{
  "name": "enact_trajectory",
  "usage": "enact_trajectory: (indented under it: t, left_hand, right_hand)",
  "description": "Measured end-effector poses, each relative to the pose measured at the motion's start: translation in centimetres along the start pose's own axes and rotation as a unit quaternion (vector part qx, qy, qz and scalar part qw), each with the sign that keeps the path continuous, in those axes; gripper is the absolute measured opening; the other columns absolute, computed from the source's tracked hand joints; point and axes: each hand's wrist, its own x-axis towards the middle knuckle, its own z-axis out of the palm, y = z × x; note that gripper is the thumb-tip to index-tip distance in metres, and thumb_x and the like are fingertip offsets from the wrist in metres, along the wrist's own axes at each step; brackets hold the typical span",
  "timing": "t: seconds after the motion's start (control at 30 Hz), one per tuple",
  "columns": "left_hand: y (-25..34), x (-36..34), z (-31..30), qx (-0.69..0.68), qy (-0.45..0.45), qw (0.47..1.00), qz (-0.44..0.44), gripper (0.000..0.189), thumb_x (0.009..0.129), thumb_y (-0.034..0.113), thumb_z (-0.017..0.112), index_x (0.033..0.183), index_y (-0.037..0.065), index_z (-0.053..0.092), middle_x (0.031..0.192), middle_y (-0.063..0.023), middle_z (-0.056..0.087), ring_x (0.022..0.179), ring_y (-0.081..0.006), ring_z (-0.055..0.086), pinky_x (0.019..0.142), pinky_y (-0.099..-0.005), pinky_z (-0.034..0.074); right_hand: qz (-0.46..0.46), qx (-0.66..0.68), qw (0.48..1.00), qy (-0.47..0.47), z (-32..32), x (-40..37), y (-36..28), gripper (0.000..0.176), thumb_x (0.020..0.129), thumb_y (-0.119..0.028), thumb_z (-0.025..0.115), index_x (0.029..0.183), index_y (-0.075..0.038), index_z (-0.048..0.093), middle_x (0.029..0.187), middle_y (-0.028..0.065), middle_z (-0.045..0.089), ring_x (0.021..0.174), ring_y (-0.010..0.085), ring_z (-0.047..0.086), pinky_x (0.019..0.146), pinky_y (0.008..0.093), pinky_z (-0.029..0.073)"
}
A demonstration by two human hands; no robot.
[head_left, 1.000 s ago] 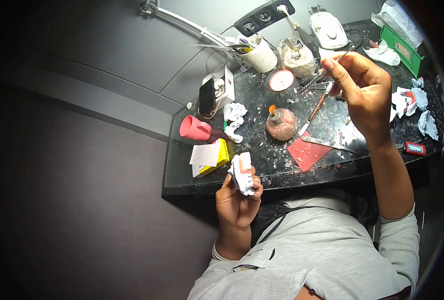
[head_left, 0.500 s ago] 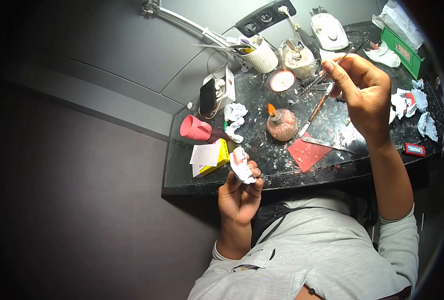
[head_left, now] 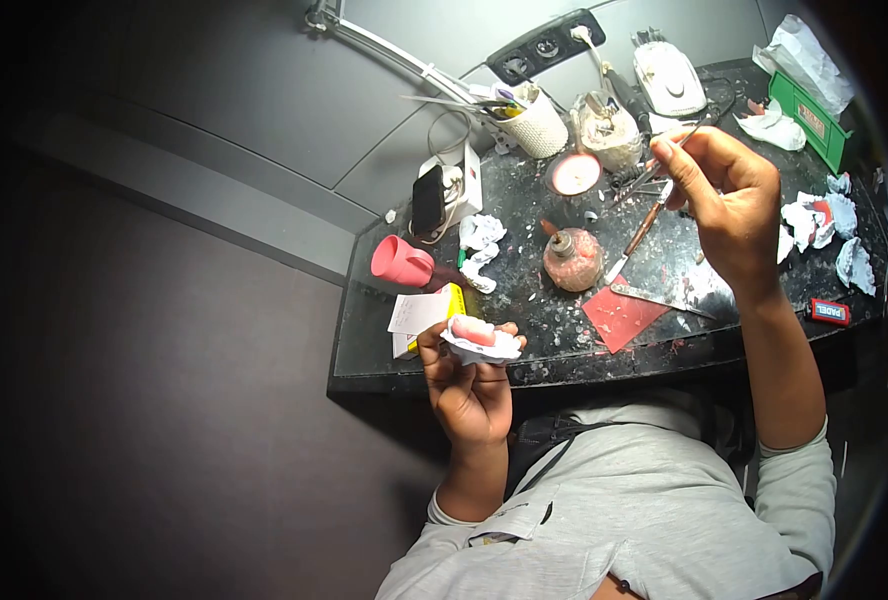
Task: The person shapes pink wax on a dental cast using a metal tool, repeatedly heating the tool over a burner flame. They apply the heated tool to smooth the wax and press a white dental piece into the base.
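Observation:
My left hand (head_left: pixel 474 405) holds a white plaster dental cast (head_left: pixel 494 350) with pink wax (head_left: pixel 474 331) along its ridge, near the front edge of the bench. Raised over the right side, my right hand (head_left: pixel 736 205) pinches a thin metal instrument (head_left: pixel 635 187) between thumb and fingers; its tip points down and left. Between the hands stands a glass spirit lamp (head_left: pixel 573 262) with an orange flame (head_left: pixel 550 228). A wooden-handled wax knife (head_left: pixel 644 228) lies beside it. Close by, a metal spatula (head_left: pixel 664 300) rests across a red wax sheet (head_left: pixel 619 318).
Behind the lamp sit a dish of pink wax (head_left: pixel 576 174) and a tool cup (head_left: pixel 537 128). At left are a pink mug (head_left: pixel 394 262), a phone (head_left: pixel 428 202) and a yellow box (head_left: pixel 456 298). Plaster pieces (head_left: pixel 854 258) and a green box (head_left: pixel 814 125) occupy the right.
My left hand has turned the dental cast from upright to nearly level, showing its pink wax side. My right hand stays about where it was. The view has shifted slightly.

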Motion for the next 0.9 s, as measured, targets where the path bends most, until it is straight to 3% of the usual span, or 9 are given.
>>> enact_trajectory:
  t: [0.2, 0.43, 0.6, 0.63, 0.77, 0.83, 0.9]
  left_hand:
    - [-0.5, -0.1, 0.0, 0.080, -0.011, 0.992, 0.102, 0.044, 0.089, 0.000, 0.060, 0.130, 0.007, 0.045, 0.122, -0.0235, 0.059, 0.106, -0.0470, 0.063, 0.092, -0.0597, 0.053]
    - [-0.6, -0.2, -0.2, 0.104, 0.003, 0.985, 0.138, 0.040, 0.090, -0.002, 0.055, 0.128, 0.005, 0.045, 0.122, -0.0247, 0.059, 0.104, -0.0475, 0.063, 0.093, -0.0595, 0.052]
    - [-1.0, 0.5, -0.4, 0.107, 0.015, 0.989, 0.101, 0.036, 0.094, 0.005, 0.055, 0.129, 0.004, 0.045, 0.124, -0.0230, 0.059, 0.106, -0.0469, 0.063, 0.090, -0.0582, 0.055]
    - [-0.9, 0.9, 0.2, 0.079, 0.018, 0.994, 0.067, 0.038, 0.097, 0.003, 0.053, 0.133, 0.001, 0.044, 0.121, -0.0180, 0.060, 0.107, -0.0388, 0.065, 0.096, -0.0574, 0.053]
    - [-3.4, 3.3, -3.4, -0.037, 0.046, 0.997, -0.050, 0.041, 0.098, 0.008, 0.053, 0.138, 0.003, 0.046, 0.126, -0.0152, 0.059, 0.109, -0.0414, 0.064, 0.093, -0.0536, 0.056]
    - [-5.4, 4.4, -5.3, -0.067, 0.087, 0.989, -0.100, 0.037, 0.101, 0.014, 0.050, 0.136, 0.004, 0.048, 0.129, -0.0154, 0.058, 0.113, -0.0388, 0.063, 0.098, -0.0485, 0.055]
    - [-6.2, 4.7, -5.3, -0.077, 0.054, 0.993, -0.078, 0.034, 0.103, 0.013, 0.043, 0.134, 0.000, 0.048, 0.130, -0.0176, 0.058, 0.118, -0.0396, 0.060, 0.102, -0.0487, 0.052]
  right_hand:
    - [-0.001, -0.011, 1.000, -0.006, 0.1, 0.0, 0.1, 0.013, 0.093, -0.009, 0.069, 0.087, 0.002, 0.070, 0.067, -0.0018, 0.062, 0.058, 0.0023, 0.054, 0.051, 0.0200, 0.044]
    - [0.000, -0.003, 1.000, -0.002, 0.2, 0.0, 0.0, 0.013, 0.093, -0.008, 0.069, 0.084, 0.002, 0.069, 0.067, -0.0016, 0.062, 0.058, 0.0019, 0.053, 0.051, 0.0195, 0.044]
    - [-0.002, -0.015, 1.000, 0.006, 0.3, 0.1, 0.0, 0.011, 0.091, -0.006, 0.071, 0.084, 0.002, 0.070, 0.063, -0.0029, 0.061, 0.057, 0.0008, 0.050, 0.050, 0.0206, 0.038]
    - [-0.006, -0.023, 1.000, 0.004, 0.2, 0.1, 0.1, 0.010, 0.090, -0.006, 0.071, 0.085, 0.002, 0.070, 0.063, -0.0031, 0.061, 0.057, 0.0006, 0.049, 0.050, 0.0207, 0.037]
    - [-0.009, -0.028, 1.000, 0.006, 0.2, 0.4, 0.2, 0.010, 0.090, -0.005, 0.070, 0.083, 0.002, 0.070, 0.061, -0.0042, 0.059, 0.056, 0.0001, 0.048, 0.049, 0.0208, 0.036]
    - [0.004, -0.035, 0.999, -0.007, 0.0, 0.8, 0.7, 0.010, 0.090, -0.006, 0.070, 0.083, 0.002, 0.071, 0.060, -0.0044, 0.059, 0.056, 0.0002, 0.048, 0.049, 0.0206, 0.036]
    - [0.000, -0.053, 0.999, -0.006, 0.4, 1.0, 1.2, 0.011, 0.090, -0.007, 0.070, 0.083, 0.002, 0.071, 0.060, -0.0025, 0.061, 0.056, 0.0007, 0.049, 0.050, 0.0211, 0.039]
